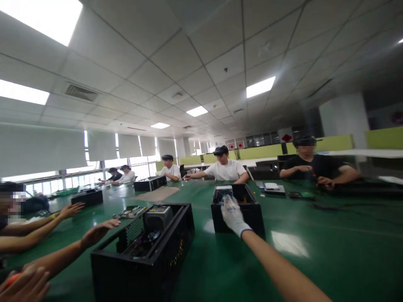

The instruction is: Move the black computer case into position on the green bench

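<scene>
My right hand (232,214), in a white knit glove, reaches forward on a bare arm. Its fingers lie stretched over the near top rim of an open black computer case (252,212), by a round fan inside; motion blur hides any grip. At the bottom left corner a bare hand (22,287), which seems to be my left hand, shows only its fingers, with something orange beside it. A second open black computer case (145,260) stands in front of me, its parts and wiring visible.
A long green table (330,247) carries more black cases, a brown sheet and small parts. Bare arms of a co-worker (94,234) reach in from the left toward the near case. Several people sit across the table and farther left.
</scene>
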`<state>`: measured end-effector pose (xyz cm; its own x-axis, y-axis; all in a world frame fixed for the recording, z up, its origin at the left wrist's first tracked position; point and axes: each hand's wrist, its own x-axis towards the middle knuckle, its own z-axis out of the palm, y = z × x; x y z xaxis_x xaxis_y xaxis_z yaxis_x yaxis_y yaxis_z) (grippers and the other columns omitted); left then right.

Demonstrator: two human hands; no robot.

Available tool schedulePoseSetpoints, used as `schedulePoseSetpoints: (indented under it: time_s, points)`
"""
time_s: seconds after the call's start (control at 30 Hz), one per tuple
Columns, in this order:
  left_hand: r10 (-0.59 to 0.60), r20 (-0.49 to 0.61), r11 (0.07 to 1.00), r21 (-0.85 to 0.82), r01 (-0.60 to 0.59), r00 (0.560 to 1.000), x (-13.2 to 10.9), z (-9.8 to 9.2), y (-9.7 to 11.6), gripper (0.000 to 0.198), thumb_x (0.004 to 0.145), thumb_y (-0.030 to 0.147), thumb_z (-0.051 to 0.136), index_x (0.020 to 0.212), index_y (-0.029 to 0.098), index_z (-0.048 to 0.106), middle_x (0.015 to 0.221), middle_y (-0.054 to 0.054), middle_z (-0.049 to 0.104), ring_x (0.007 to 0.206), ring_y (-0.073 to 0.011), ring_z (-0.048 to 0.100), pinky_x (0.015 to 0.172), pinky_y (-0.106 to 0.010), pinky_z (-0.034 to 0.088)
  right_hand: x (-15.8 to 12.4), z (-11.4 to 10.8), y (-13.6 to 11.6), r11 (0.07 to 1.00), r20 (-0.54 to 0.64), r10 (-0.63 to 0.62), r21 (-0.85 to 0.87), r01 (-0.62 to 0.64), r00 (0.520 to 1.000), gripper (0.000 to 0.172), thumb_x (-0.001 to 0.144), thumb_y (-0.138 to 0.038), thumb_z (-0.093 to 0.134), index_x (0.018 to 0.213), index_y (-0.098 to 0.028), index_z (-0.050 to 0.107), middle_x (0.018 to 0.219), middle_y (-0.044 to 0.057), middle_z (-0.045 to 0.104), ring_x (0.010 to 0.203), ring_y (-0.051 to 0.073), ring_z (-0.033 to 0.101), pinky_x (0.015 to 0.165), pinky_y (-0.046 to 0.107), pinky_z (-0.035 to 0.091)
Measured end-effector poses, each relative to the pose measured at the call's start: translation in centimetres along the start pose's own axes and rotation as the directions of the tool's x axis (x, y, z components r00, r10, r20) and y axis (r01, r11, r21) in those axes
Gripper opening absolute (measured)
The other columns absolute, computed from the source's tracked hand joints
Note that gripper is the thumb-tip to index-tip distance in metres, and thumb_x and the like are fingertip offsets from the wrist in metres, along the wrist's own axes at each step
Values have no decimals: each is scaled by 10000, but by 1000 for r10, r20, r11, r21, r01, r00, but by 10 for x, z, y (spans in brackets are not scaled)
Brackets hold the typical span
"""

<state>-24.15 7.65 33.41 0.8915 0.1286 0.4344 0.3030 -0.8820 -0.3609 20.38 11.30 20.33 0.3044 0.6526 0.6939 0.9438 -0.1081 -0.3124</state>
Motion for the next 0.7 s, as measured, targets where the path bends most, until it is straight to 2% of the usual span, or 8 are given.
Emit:
schedulePoseSetpoints:
  time_s: [0.1, 0.17, 0.23, 0.33, 0.43, 0.53, 0.63, 0.7]
  points:
    - [62, 43, 998, -13, -61, 997, 13, -3, 5, 538, 905, 499, 732, 1411, 501, 548, 1407, -58, 602, 1358, -307, 517, 1031, -478, 527, 7, 11, 46, 992, 1, -17, -125, 17, 1000, 483, 901, -67, 342, 1273, 10, 640, 1288, 298, 686, 1260, 358, 632, 1160, 544, 411]
    - [65, 65, 997, -46, -62, 996, 10, -3, 14, 400, 957, 474, 685, 1345, 422, 604, 1401, -70, 587, 1330, -287, 537, 1009, -442, 544, 10, 17, 63, 979, 35, -35, -200, 41, 999, 492, 940, -91, 298, 1288, 49, 618, 1206, 327, 703, 1184, 381, 664, 1098, 551, 457]
    - [37, 84, 996, -81, -30, 996, 0, -8, 22, 323, 982, 452, 659, 1299, 396, 630, 1392, -72, 591, 1287, -267, 563, 1000, -412, 550, 13, 19, 68, 963, 89, -63, -256, 84, 994, 512, 966, -101, 264, 1326, 95, 570, 1150, 355, 703, 1124, 393, 685, 1050, 551, 480]
    - [-35, 106, 993, -106, 47, 994, -17, -30, 23, 265, 1010, 437, 598, 1267, 417, 660, 1362, -23, 619, 1269, -241, 577, 1039, -402, 530, 15, 12, 65, 942, 181, -99, -299, 150, 979, 515, 943, -53, 277, 1364, 121, 518, 1113, 366, 704, 1060, 393, 709, 989, 546, 509]
    - [-101, 103, 989, -99, 111, 990, -26, -60, 12, 337, 1019, 382, 485, 1292, 436, 676, 1252, 4, 683, 1348, -238, 533, 1069, -423, 479, 3, -9, 58, 924, 249, -145, -312, 221, 958, 539, 910, -7, 286, 1389, 126, 493, 1186, 376, 681, 1115, 402, 690, 1007, 556, 504]
    - [-117, 92, 987, -102, 126, 989, -22, -78, 6, 455, 936, 398, 557, 1374, 310, 641, 1255, -84, 695, 1413, -277, 471, 1119, -468, 411, -27, -41, 50, 904, 297, -182, -324, 278, 937, 554, 894, 9, 299, 1394, 86, 525, 1296, 372, 638, 1148, 397, 679, 1046, 567, 494]
    - [-80, 102, 985, -143, 94, 991, -11, -73, 21, 561, 867, 476, 646, 1384, 260, 628, 1315, -113, 673, 1420, -282, 463, 1131, -449, 397, -76, -81, 36, 883, 358, -196, -340, 323, 913, 576, 884, 10, 317, 1397, -5, 577, 1457, 332, 547, 1202, 398, 654, 1056, 566, 497]
    - [-33, 117, 979, -194, 55, 993, 0, -59, 46, 587, 846, 517, 679, 1376, 268, 631, 1347, -108, 660, 1412, -275, 472, 1126, -427, 404, -118, -115, 23, 858, 429, -222, -341, 384, 876, 585, 881, -3, 342, 1406, -57, 594, 1531, 295, 489, 1269, 422, 607, 1058, 581, 496]
